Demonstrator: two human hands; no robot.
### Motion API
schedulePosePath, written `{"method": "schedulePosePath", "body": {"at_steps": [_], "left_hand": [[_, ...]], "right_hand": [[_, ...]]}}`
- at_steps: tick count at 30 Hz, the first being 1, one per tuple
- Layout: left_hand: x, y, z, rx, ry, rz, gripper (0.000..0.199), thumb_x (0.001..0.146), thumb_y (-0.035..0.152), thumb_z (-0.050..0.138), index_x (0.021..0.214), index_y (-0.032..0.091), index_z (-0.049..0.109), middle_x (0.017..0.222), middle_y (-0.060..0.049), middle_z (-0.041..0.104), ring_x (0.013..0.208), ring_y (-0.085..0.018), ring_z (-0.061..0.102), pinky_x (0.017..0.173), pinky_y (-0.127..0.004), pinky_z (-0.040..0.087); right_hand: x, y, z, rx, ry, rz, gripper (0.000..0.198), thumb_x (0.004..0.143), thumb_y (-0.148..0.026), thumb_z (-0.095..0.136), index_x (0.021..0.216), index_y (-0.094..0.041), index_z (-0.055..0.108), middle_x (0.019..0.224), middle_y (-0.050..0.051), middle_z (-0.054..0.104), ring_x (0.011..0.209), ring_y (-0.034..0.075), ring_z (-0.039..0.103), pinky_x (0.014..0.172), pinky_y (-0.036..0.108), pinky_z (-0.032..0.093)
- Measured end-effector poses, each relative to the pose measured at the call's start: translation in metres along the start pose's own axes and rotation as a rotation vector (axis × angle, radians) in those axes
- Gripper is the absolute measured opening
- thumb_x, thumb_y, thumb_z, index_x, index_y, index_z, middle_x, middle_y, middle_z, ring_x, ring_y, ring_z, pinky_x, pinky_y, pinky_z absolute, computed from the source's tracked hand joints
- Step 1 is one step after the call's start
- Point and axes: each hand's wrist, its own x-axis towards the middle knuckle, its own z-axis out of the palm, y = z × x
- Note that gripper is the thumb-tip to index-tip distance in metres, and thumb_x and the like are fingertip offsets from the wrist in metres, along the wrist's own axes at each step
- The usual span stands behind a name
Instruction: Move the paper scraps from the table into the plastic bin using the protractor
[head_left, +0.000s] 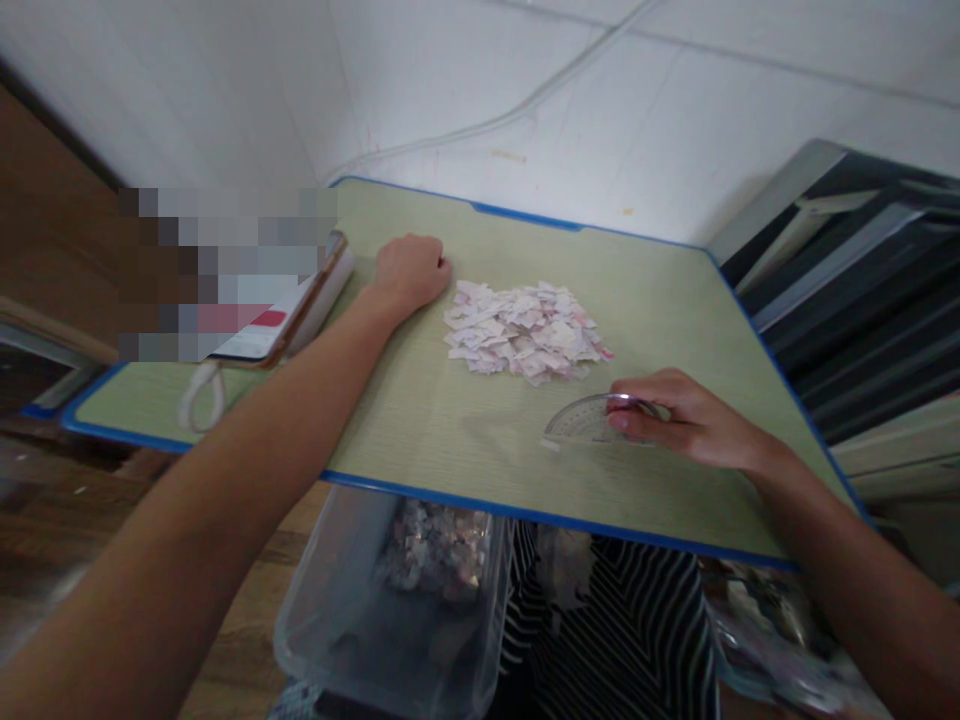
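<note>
Rests the left hand [411, 272], loosely curled, on the green table [420, 430] just beside a heap of paper scraps [525, 332]; farther right, near the heap, holds a clear protractor [579, 418] over the table, pinched in the right hand [686, 420].

Likely a room in a home: small blue-edged counter [420, 420] beneath left hand [411, 270] and right hand [679, 420], white wall [450, 70] with a cable [540, 95] beyond them, wood-plank floor [244, 620] below the left.

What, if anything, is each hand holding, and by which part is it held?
The right hand holds a clear, half-round plastic protractor by the right part of its curved rim. The left hand is loosely closed; nothing shows in it.
</note>
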Motion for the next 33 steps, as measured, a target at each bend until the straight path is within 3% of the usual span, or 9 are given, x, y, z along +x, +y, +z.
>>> {"method": "schedulePosePath", "body": {"at_steps": [13,21,26,33], "left_hand": [[0.000,0.000,0.000,-0.014,-0.005,-0.005,0.051,0.091,0.033,0.032,0.126,0.017,0.066,0.122,-0.016,0.069,0.118,-0.032,0.060,0.097,-0.041,0.045],[0.000,0.000,0.000,0.004,-0.001,0.000,0.051,0.091,0.033,0.032,0.124,0.016,0.067,0.122,-0.016,0.069,0.116,-0.031,0.060,0.095,-0.040,0.046],[0.001,0.000,0.000,0.000,0.008,0.002,0.051,0.091,0.034,0.033,0.125,0.017,0.067,0.120,-0.016,0.070,0.117,-0.032,0.060,0.096,-0.041,0.047],[0.001,0.000,0.000,-0.013,-0.009,-0.007,0.051,0.091,0.034,0.033,0.126,0.016,0.067,0.123,-0.016,0.068,0.119,-0.032,0.059,0.098,-0.041,0.045]], "right_hand": [[0.001,-0.002,0.000,-0.021,-0.016,0.030,0.033,0.097,-0.028,0.051,0.066,-0.021,0.043,0.054,-0.007,0.038,0.047,0.008,0.037,0.048,0.023,0.026],[-0.003,-0.003,-0.008,-0.195,0.130,0.125,0.028,0.095,-0.030,0.051,0.068,-0.021,0.049,0.053,-0.005,0.044,0.046,0.009,0.041,0.049,0.025,0.029],[-0.007,-0.003,-0.013,-0.143,0.049,0.122,0.032,0.095,-0.032,0.050,0.065,-0.021,0.047,0.051,-0.005,0.043,0.045,0.009,0.041,0.047,0.025,0.027],[-0.002,-0.004,-0.005,-0.175,0.091,0.152,0.032,0.095,-0.034,0.049,0.066,-0.021,0.048,0.053,-0.004,0.044,0.047,0.010,0.042,0.049,0.026,0.029]]}}
